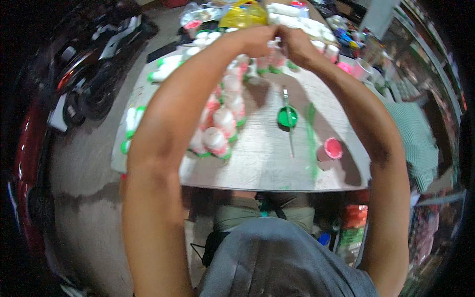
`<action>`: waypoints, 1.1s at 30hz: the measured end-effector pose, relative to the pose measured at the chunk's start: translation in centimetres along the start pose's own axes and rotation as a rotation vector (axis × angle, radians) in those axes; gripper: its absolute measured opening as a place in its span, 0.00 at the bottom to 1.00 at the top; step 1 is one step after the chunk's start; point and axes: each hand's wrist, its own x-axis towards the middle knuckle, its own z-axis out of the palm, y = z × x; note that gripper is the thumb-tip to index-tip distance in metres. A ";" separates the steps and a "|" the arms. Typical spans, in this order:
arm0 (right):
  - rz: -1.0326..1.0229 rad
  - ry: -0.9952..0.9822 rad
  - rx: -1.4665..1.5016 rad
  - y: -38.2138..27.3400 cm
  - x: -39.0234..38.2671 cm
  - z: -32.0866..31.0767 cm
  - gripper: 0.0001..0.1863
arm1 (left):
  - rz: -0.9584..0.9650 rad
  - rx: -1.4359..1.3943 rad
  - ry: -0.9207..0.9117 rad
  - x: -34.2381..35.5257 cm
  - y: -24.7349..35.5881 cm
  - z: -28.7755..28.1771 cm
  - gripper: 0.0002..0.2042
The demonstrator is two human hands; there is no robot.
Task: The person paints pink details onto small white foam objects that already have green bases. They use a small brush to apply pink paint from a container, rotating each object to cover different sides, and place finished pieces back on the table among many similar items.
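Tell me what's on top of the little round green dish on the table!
A thin stick lies across the green dish. The strip right under the stick is covered.

A pale, scuffed tabletop [247, 175] with a slightly bowed near edge carries a dense cluster of small white-and-pink bottles [223, 119], green at their bases, standing left of centre. To their right, a thin metallic rod [291, 141] lies across a round green dish [282, 118], beside a long green smear [311, 143] and a pink-filled cup [330, 149] near the front right. White bottles with green caps [130, 122] lie along the left edge; a yellow plastic bag [244, 16] rests at the far end.
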 end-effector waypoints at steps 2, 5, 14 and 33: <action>0.114 -0.018 0.109 0.2 0.0 -1.0 0.13 | -0.005 0.016 -0.021 0.8 1.1 -0.6 0.31; 0.050 0.062 -0.010 -1.3 0.9 -2.0 0.10 | 0.183 0.044 0.061 -0.6 -0.1 -3.6 0.25; -0.281 0.021 0.304 -18.9 4.0 -3.7 0.18 | -0.163 0.030 0.131 -23.1 3.8 -17.6 0.36; -0.521 -0.409 0.075 -33.6 3.5 1.9 0.27 | -1.163 -0.351 0.220 -43.4 -9.8 -2.4 0.22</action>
